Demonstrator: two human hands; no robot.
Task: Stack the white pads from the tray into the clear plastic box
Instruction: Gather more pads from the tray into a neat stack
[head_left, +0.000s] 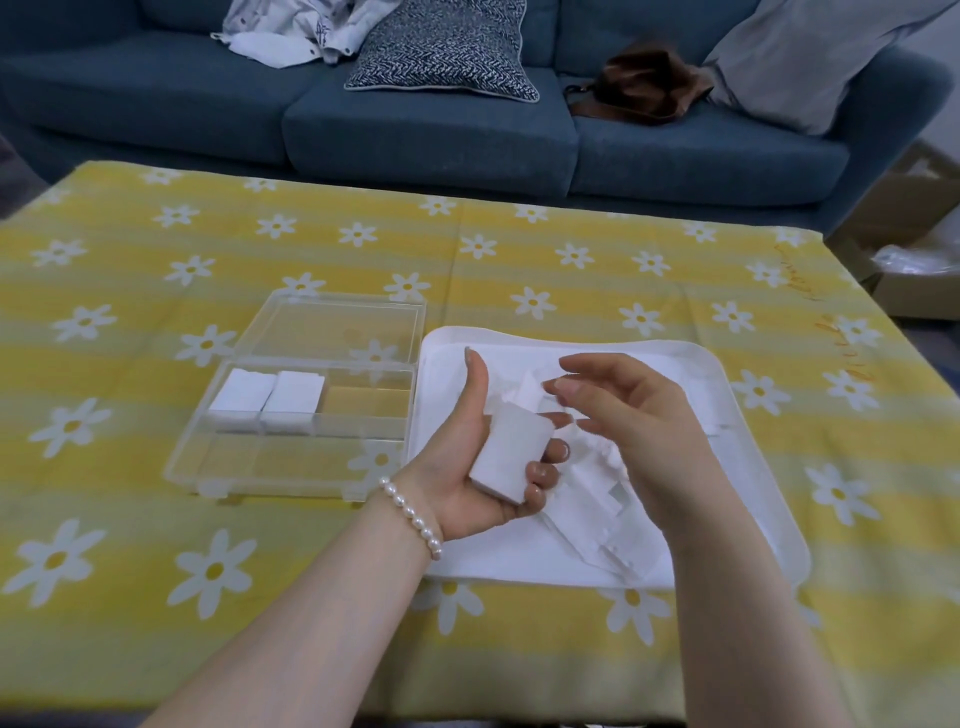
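My left hand (457, 462) is palm up over the left edge of the white tray (753, 415) and grips a small stack of white pads (511, 454), fingers curled under it and thumb raised. My right hand (634, 415) hovers just right of that stack with relaxed fingers, holding nothing. More white pads (597, 483) lie loose in the tray, partly hidden by both hands. The clear plastic box (291, 457) sits left of the tray with its lid (337, 325) folded back. Two stacks of pads (267, 400) fill its far-left compartments.
A yellow cloth with white daisies (571, 270) covers the table. A blue sofa (431, 135) stands beyond it with a patterned cushion (441, 47), clothing and a brown bag (639, 83). Cardboard boxes (914, 249) sit off the right edge.
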